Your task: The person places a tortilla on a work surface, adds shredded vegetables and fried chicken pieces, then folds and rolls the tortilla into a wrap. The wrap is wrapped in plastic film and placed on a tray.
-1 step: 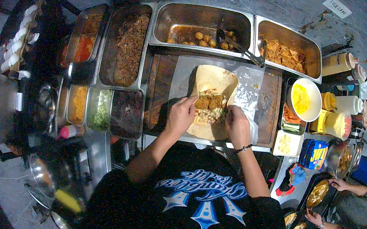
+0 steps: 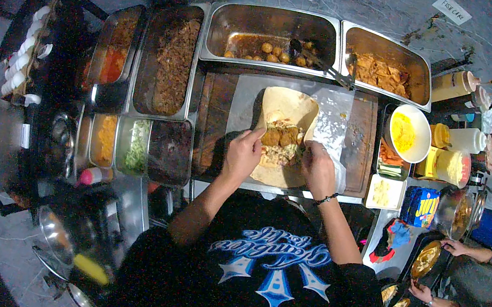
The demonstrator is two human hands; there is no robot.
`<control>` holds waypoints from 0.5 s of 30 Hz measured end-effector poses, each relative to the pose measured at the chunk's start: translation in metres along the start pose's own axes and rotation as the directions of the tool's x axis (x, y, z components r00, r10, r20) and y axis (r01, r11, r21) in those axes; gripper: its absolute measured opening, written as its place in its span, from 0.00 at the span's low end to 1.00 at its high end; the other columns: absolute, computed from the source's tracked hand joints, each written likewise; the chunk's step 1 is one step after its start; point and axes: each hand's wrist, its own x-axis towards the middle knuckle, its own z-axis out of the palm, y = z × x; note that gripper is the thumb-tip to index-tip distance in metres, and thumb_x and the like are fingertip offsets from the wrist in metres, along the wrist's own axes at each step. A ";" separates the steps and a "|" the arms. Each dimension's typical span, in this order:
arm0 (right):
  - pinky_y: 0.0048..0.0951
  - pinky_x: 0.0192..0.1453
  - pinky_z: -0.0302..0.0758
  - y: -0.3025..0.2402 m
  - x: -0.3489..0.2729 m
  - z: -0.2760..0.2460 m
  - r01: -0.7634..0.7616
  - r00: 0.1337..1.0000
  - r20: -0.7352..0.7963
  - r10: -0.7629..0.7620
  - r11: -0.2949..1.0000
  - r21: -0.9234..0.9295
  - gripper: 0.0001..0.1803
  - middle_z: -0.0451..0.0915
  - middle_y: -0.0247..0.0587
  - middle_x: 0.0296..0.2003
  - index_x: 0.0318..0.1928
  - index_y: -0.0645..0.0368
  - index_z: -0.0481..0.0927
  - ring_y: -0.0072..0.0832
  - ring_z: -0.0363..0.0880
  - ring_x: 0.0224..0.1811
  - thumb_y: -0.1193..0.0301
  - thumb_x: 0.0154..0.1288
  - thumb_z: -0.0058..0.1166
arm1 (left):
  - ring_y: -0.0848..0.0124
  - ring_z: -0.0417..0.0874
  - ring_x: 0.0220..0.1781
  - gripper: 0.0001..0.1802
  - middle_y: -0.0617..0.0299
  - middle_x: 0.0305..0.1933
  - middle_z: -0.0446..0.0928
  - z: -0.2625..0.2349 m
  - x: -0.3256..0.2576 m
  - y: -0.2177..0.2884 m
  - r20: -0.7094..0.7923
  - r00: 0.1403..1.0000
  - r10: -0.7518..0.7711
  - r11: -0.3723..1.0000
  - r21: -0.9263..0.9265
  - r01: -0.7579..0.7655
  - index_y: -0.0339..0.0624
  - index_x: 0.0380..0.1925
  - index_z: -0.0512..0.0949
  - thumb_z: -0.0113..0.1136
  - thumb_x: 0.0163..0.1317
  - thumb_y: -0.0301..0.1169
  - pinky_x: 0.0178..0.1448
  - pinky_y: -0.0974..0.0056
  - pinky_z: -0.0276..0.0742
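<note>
A tortilla (image 2: pixel 290 104) lies on clear plastic sheeting (image 2: pixel 244 104) over a wooden board (image 2: pixel 357 159), its two sides folded partly inward. Down its middle runs a filling (image 2: pixel 277 153) of browned chunks on pale, chopped bits. At the tortilla's left edge my left hand (image 2: pixel 244 154) pinches the fold between thumb and fingers. My right hand (image 2: pixel 319 170), with a dark beaded bracelet at the wrist, grips the opposite edge the same way. Some fingertips are hidden behind the folds.
Behind the board stand metal pans of round balls (image 2: pixel 272 54) with tongs (image 2: pixel 331 70) and sliced brown food (image 2: pixel 380 73). Shredded meat (image 2: pixel 174 67) and chopped greens (image 2: pixel 138 145) sit left. A white bowl (image 2: pixel 425 138) stands right; beyond, another person's hands (image 2: pixel 424 293) hold a plate.
</note>
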 end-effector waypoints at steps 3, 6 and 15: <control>0.46 0.49 0.75 -0.002 0.000 -0.001 -0.013 1.000 0.003 0.013 1.000 0.014 0.17 0.78 0.57 0.39 0.46 0.61 0.75 0.55 0.78 0.45 0.81 0.53 0.54 | 0.47 0.82 0.37 0.14 0.44 0.37 0.80 -0.003 0.000 0.003 0.009 1.000 -0.004 1.000 0.015 0.004 0.38 0.45 0.81 0.56 0.58 0.21 0.40 0.53 0.78; 0.46 0.48 0.75 -0.001 0.000 0.001 -0.006 1.000 -0.004 0.006 1.000 0.006 0.15 0.79 0.57 0.40 0.46 0.61 0.76 0.55 0.78 0.44 0.80 0.55 0.54 | 0.47 0.82 0.37 0.15 0.44 0.37 0.80 -0.003 0.000 0.004 -0.016 0.999 0.031 0.999 -0.012 -0.031 0.37 0.46 0.80 0.55 0.58 0.21 0.40 0.53 0.78; 0.44 0.51 0.76 0.006 0.004 0.006 -0.063 0.997 0.040 0.063 0.998 -0.007 0.12 0.79 0.54 0.42 0.44 0.60 0.78 0.51 0.78 0.46 0.74 0.59 0.56 | 0.46 0.81 0.44 0.16 0.44 0.43 0.79 0.004 -0.003 0.003 0.032 0.992 0.120 0.992 0.023 -0.120 0.34 0.48 0.78 0.54 0.58 0.22 0.48 0.53 0.78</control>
